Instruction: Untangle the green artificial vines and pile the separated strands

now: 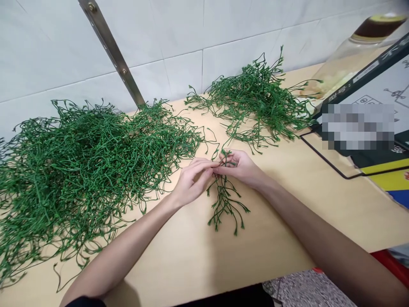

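Both hands meet over the middle of the table around a small bunch of green artificial plant stems (225, 200). My left hand (194, 179) pinches the bunch between thumb and fingers. My right hand (239, 167) has its fingers curled round the same stems, its thumb close to the left fingertips. Thin branching ends with small tips hang down below the hands, and a few more stick up above them. The exact grip points are partly hidden by the fingers. A large heap of similar green stems (92, 162) lies to the left of my hands.
A smaller pile of green stems (258, 98) lies at the back right. Beyond it stand a clear jar (345, 59) with a dark lid band and a dark box (354, 157) with printing. A metal strip (118, 59) runs down the tiled wall (182, 30) behind the wooden table (179, 256).
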Action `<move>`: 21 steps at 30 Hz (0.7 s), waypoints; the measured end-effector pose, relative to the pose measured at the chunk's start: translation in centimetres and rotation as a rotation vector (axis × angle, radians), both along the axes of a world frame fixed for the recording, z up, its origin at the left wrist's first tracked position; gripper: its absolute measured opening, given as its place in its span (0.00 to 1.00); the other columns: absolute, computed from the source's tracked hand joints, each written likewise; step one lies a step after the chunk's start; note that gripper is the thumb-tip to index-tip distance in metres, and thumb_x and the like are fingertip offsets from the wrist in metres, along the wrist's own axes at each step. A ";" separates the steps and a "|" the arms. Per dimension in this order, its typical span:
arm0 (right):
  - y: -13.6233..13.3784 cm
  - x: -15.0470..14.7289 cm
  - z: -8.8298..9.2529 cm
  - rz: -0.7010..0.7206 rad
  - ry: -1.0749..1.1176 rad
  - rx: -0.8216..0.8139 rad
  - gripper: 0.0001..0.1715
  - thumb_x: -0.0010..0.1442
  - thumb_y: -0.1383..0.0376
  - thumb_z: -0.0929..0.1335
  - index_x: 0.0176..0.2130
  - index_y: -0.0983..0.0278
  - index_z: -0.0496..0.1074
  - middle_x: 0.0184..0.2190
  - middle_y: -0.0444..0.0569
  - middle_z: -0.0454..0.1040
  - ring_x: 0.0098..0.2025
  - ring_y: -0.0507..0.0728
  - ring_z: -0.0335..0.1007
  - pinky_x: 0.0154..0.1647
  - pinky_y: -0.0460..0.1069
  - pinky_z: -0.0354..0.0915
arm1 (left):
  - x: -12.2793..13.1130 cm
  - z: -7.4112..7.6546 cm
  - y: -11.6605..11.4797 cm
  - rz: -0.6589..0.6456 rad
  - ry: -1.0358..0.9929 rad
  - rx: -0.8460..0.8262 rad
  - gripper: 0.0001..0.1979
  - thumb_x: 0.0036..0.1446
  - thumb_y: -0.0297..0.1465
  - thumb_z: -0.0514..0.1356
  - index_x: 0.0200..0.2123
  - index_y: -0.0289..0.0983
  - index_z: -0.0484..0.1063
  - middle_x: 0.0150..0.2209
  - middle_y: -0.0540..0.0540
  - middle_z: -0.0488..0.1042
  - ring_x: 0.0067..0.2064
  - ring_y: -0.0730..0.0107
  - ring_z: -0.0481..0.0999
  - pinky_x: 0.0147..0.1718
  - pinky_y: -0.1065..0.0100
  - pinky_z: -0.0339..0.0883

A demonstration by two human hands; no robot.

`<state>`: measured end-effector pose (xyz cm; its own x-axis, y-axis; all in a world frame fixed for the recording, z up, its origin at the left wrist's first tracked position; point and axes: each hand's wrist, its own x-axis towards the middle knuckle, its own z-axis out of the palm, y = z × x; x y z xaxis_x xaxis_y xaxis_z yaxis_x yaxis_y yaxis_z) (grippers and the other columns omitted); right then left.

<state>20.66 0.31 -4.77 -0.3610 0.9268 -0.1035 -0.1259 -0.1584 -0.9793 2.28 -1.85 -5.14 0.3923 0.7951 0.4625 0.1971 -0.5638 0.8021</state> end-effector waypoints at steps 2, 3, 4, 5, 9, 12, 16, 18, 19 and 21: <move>-0.2 -0.1 0.1 0.006 0.020 0.004 0.28 0.37 0.61 0.82 0.26 0.62 0.63 0.23 0.39 0.72 0.27 0.49 0.70 0.32 0.46 0.68 | -0.1 -0.1 0.2 0.017 -0.002 0.025 0.12 0.64 0.27 0.57 0.47 0.39 0.78 0.42 0.43 0.82 0.44 0.68 0.77 0.46 0.64 0.72; -0.2 -0.2 0.2 0.007 0.029 0.003 0.29 0.37 0.61 0.82 0.26 0.62 0.62 0.23 0.38 0.72 0.26 0.49 0.70 0.32 0.46 0.68 | -0.1 -0.2 0.3 0.034 -0.005 0.034 0.12 0.64 0.27 0.58 0.46 0.39 0.79 0.41 0.44 0.82 0.42 0.69 0.77 0.45 0.65 0.71; -0.2 -0.3 0.2 0.003 0.031 -0.003 0.29 0.36 0.61 0.82 0.25 0.62 0.61 0.23 0.39 0.72 0.27 0.49 0.70 0.32 0.46 0.68 | -0.1 -0.3 0.4 0.056 -0.013 0.037 0.11 0.63 0.26 0.58 0.45 0.39 0.79 0.40 0.44 0.82 0.42 0.69 0.77 0.44 0.66 0.71; -0.2 -0.3 0.2 -0.007 0.025 -0.011 0.30 0.35 0.61 0.82 0.25 0.62 0.60 0.24 0.39 0.73 0.27 0.50 0.70 0.33 0.47 0.68 | -0.1 -0.4 0.4 0.086 -0.029 0.029 0.11 0.63 0.26 0.59 0.44 0.39 0.80 0.40 0.44 0.82 0.41 0.69 0.78 0.43 0.66 0.71; -0.1 -0.4 0.2 -0.052 -0.017 -0.024 0.31 0.34 0.61 0.82 0.26 0.61 0.60 0.27 0.43 0.76 0.29 0.52 0.73 0.37 0.50 0.69 | -0.1 -0.9 0.4 0.180 -0.110 -0.097 0.09 0.61 0.28 0.62 0.42 0.38 0.80 0.40 0.43 0.81 0.41 0.70 0.78 0.41 0.69 0.71; -0.1 -0.3 0.0 -0.067 -0.032 0.020 0.28 0.39 0.61 0.81 0.26 0.61 0.60 0.29 0.45 0.78 0.30 0.52 0.71 0.38 0.50 0.66 | 0.0 -0.9 0.3 0.164 -0.136 -0.180 0.10 0.59 0.29 0.63 0.44 0.38 0.79 0.40 0.43 0.79 0.41 0.70 0.77 0.39 0.71 0.70; 0.0 -0.3 -0.4 -0.088 -0.026 0.052 0.26 0.42 0.63 0.79 0.27 0.61 0.59 0.29 0.44 0.78 0.30 0.51 0.69 0.36 0.49 0.63 | 0.2 -0.7 0.0 0.134 -0.202 -0.239 0.15 0.59 0.29 0.63 0.50 0.40 0.73 0.37 0.47 0.76 0.38 0.72 0.75 0.38 0.71 0.69; 0.0 -0.3 -0.5 -0.074 -0.009 0.046 0.27 0.41 0.63 0.79 0.27 0.61 0.59 0.29 0.44 0.78 0.30 0.51 0.69 0.37 0.50 0.63 | 0.3 -0.6 -0.2 0.148 -0.203 -0.240 0.18 0.59 0.29 0.63 0.53 0.40 0.69 0.33 0.50 0.74 0.35 0.74 0.73 0.37 0.71 0.67; 0.0 -0.2 -0.6 -0.067 0.000 0.043 0.27 0.41 0.64 0.80 0.26 0.61 0.58 0.28 0.44 0.78 0.30 0.51 0.69 0.37 0.50 0.64 | 0.3 -0.6 -0.3 0.167 -0.195 -0.239 0.19 0.58 0.30 0.63 0.53 0.40 0.68 0.31 0.52 0.72 0.34 0.75 0.72 0.37 0.71 0.67; 0.1 -0.2 -0.6 -0.062 0.014 0.044 0.28 0.40 0.64 0.80 0.26 0.61 0.58 0.28 0.44 0.78 0.30 0.51 0.68 0.38 0.50 0.64 | 0.3 -0.5 -0.4 0.229 -0.189 -0.255 0.19 0.58 0.31 0.64 0.52 0.40 0.65 0.29 0.53 0.70 0.33 0.75 0.71 0.36 0.71 0.65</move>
